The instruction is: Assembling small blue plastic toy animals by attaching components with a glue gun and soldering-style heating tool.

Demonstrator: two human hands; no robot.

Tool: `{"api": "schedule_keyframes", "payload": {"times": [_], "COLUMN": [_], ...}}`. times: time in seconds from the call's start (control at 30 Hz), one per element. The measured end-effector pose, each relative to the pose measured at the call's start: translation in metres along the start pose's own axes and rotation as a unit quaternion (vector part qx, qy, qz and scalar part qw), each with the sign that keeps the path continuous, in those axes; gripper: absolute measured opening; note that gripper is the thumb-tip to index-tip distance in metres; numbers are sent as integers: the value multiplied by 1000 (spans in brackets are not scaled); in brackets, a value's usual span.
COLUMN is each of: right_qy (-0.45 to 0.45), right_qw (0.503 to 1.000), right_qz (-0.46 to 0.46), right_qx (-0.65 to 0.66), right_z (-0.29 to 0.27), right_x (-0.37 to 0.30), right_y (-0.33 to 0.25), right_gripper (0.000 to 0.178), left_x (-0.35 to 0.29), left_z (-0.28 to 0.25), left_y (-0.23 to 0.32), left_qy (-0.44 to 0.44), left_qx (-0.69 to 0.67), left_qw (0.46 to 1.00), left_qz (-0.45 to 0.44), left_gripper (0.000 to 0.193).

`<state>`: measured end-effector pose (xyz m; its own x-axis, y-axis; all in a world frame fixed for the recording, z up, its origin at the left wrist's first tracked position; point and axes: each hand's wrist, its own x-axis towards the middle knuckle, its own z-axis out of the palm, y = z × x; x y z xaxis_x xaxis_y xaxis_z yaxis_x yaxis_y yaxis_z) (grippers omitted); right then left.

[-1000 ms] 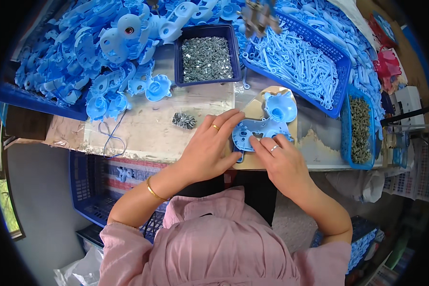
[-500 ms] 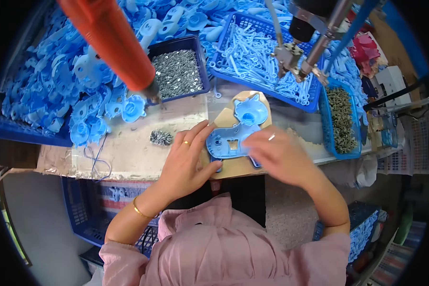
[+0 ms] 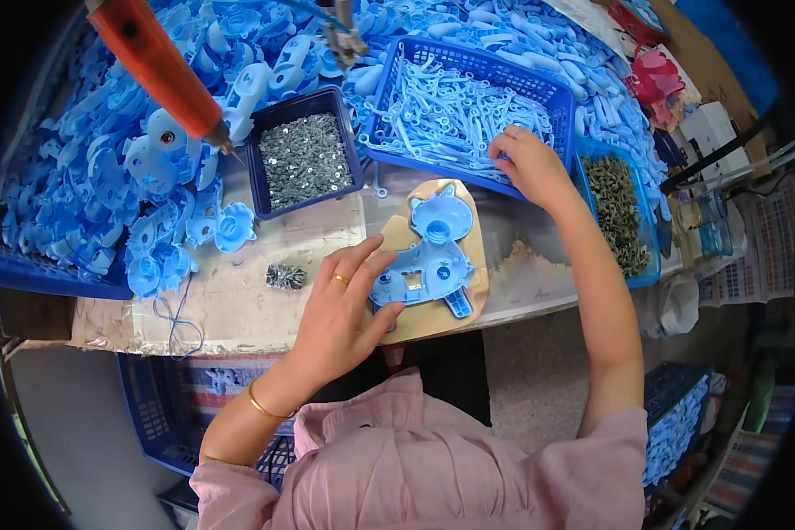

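A light-blue plastic animal-shaped shell (image 3: 440, 216) lies hollow side up in a tan shaped holder (image 3: 474, 291) near the bench's front edge. My left hand (image 3: 337, 300) rests at the shell's left side, fingers stretched and apart, the index fingertip and thumb touching or close to its edge. My right hand (image 3: 532, 166) reaches over the near right side of a blue mesh basket (image 3: 389, 146). Inside are many slim light-blue plastic sticks with ringed ends (image 3: 450, 106). The right fingers are bent together at these sticks; whatever they pinch is hidden.
An orange power screwdriver (image 3: 163, 75) hangs at upper left, above a heap of blue shells (image 3: 88, 177). A dark tray of screws or washers (image 3: 300, 159), a small metal pile (image 3: 285, 276) and a blue tray of small metallic parts (image 3: 618, 208) surround the work spot.
My right hand has moved from the shell up and right to the basket of sticks, uncovering the shell's right part. My left hand stays beside the shell. The view has shifted somewhat.
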<state>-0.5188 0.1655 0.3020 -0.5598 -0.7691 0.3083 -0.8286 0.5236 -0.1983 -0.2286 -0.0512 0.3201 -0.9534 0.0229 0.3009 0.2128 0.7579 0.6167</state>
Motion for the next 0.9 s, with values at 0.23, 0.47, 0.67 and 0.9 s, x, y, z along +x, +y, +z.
{"api": "schedule_keyframes", "payload": {"times": [0.23, 0.47, 0.67, 0.9], "right_qy": [81, 12, 16, 57], "right_qw": [935, 907, 907, 944], "right_qz": [132, 22, 235, 325], "right_qx": [318, 421, 350, 34], "right_z": [-29, -25, -60, -52], "right_x": [3, -46, -79, -134], "right_y": [-50, -151, -72, 90], "right_gripper": [8, 12, 17, 23], "left_x": [14, 46, 42, 37], "left_z": [-2, 33, 29, 33], "left_y": [5, 12, 12, 24], "left_qy": [35, 104, 94, -1], "left_qx": [16, -311, -308, -280], "left_qw": [999, 940, 941, 955], "left_qz": [24, -97, -105, -98], "left_gripper": [51, 43, 30, 24]}}
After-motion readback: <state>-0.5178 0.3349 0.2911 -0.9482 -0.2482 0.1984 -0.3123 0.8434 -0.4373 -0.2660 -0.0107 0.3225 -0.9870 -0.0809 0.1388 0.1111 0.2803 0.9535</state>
